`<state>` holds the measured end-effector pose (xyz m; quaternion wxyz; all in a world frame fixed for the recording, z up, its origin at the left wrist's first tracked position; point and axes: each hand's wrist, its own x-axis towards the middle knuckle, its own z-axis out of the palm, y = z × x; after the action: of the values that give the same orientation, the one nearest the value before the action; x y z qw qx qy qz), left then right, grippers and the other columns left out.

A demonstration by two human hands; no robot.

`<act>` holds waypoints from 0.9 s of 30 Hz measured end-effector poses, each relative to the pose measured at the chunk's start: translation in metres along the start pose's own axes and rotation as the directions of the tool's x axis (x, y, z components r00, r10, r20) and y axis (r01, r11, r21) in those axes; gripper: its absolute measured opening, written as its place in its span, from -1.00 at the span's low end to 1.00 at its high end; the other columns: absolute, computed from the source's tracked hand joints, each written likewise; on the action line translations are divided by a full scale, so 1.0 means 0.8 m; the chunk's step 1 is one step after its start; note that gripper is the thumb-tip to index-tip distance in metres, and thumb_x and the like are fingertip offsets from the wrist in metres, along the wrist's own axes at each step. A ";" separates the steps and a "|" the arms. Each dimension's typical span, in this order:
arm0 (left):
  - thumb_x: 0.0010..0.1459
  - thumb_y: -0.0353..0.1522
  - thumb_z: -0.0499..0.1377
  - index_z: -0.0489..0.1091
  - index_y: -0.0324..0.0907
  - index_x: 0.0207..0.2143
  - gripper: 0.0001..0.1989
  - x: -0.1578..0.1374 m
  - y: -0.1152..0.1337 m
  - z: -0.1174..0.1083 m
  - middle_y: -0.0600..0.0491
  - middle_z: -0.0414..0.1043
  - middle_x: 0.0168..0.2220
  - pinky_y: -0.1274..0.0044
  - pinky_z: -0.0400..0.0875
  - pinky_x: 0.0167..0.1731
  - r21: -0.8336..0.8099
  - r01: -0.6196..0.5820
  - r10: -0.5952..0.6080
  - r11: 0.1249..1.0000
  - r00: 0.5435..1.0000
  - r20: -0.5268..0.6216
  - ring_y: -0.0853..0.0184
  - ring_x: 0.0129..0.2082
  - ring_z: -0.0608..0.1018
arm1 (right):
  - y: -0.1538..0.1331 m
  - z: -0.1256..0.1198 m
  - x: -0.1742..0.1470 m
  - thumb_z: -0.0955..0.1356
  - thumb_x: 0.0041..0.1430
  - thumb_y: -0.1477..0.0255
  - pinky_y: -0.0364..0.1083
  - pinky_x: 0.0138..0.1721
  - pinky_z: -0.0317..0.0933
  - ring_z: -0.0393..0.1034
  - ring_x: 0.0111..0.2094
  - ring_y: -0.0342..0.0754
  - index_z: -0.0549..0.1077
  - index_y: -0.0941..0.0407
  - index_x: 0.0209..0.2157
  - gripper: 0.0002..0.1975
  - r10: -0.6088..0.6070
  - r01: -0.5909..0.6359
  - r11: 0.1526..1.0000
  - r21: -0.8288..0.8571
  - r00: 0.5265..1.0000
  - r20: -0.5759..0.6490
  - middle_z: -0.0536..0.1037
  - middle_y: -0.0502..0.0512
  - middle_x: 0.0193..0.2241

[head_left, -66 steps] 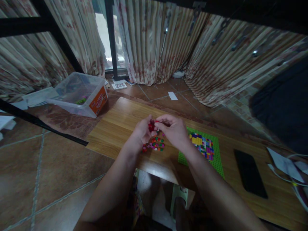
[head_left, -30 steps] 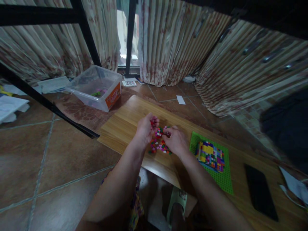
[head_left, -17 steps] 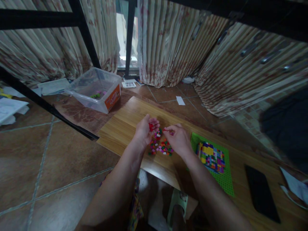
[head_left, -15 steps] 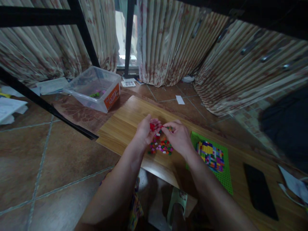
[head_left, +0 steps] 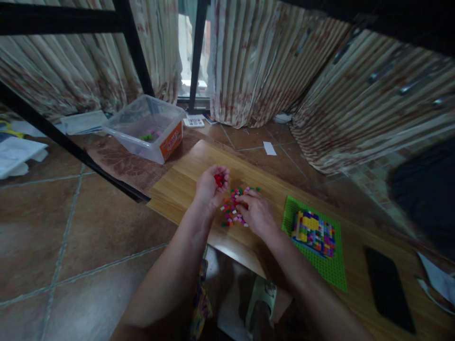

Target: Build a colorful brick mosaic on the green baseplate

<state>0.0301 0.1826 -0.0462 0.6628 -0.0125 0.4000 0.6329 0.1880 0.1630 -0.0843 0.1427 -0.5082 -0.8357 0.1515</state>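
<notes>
My left hand (head_left: 208, 187) is cupped palm up above the wooden table, its fingers curled around several small red toy bricks (head_left: 219, 180). To its right, my right hand (head_left: 259, 214) reaches down over a loose pile of small coloured bricks (head_left: 232, 219) in pink, orange, green, white and red. Its thumb and fingertips are slightly apart at the pile, and no brick shows clearly between them. Right of that hand lies a green studded baseplate (head_left: 332, 273), bearing a block of multicoloured bricks (head_left: 314, 232) with a yellow patch.
A clear plastic bin (head_left: 142, 149) with an orange label and a few bricks inside stands beyond the table's left end. A black tablet-like slab (head_left: 389, 289) lies on the wooden table (head_left: 188, 175) at right. A black metal frame bar (head_left: 71, 147) slants down at left.
My right hand has moved from beside my left palm down to the brick pile. My left hand has drawn slightly left and away, still cupping the red bricks. The view has shifted a little.
</notes>
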 end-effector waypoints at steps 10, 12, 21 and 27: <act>0.23 -0.36 0.03 0.36 -0.26 -0.48 -0.75 -0.006 -0.023 0.005 0.02 0.41 -0.56 0.66 0.31 -0.60 0.152 0.051 -0.054 0.987 0.998 0.013 0.47 -0.60 0.44 | -0.001 -0.030 0.005 0.30 0.22 0.45 -0.05 -0.18 0.26 0.43 -0.25 -0.02 0.54 0.10 -0.31 -0.84 0.070 -0.059 0.991 0.118 0.993 -0.094 0.55 0.13 -0.28; 0.26 -0.33 0.00 0.35 -0.26 -0.48 -0.71 -0.008 -0.033 0.008 0.02 0.39 -0.57 0.64 0.34 -0.57 0.162 0.116 -0.125 0.980 0.991 0.049 0.46 -0.59 0.44 | -0.007 -0.046 0.008 0.30 0.22 0.40 -0.06 -0.21 0.27 0.45 -0.29 -0.03 0.54 0.09 -0.26 -0.83 0.089 -0.051 0.964 0.260 0.986 -0.138 0.58 0.10 -0.30; 0.19 -0.47 0.03 0.35 -0.28 -0.45 -0.82 -0.012 -0.033 0.012 0.02 0.40 -0.54 0.70 0.25 -0.62 0.056 0.104 -0.109 0.993 0.991 0.080 0.51 -0.59 0.43 | 0.017 -0.053 -0.017 0.32 0.18 0.36 -0.08 -0.29 0.26 0.43 -0.38 -0.06 0.56 0.07 -0.32 -0.83 0.133 -0.084 0.968 0.238 0.971 -0.197 0.58 0.06 -0.37; 0.20 -0.45 0.01 0.34 -0.26 -0.48 -0.79 -0.011 -0.021 0.012 0.07 0.37 -0.58 0.69 0.23 -0.62 0.061 0.054 -0.055 0.997 0.998 0.011 0.52 -0.63 0.40 | 0.031 -0.022 -0.038 0.32 0.17 0.42 -0.05 -0.14 0.22 0.43 -0.22 -0.01 0.57 0.06 -0.26 -0.83 0.193 -0.189 0.978 -0.088 0.981 0.030 0.55 0.10 -0.24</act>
<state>0.0502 0.1770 -0.0435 0.6823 0.0009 0.4143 0.6023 0.2282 0.1486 -0.0809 0.0897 -0.5887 -0.7913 0.1385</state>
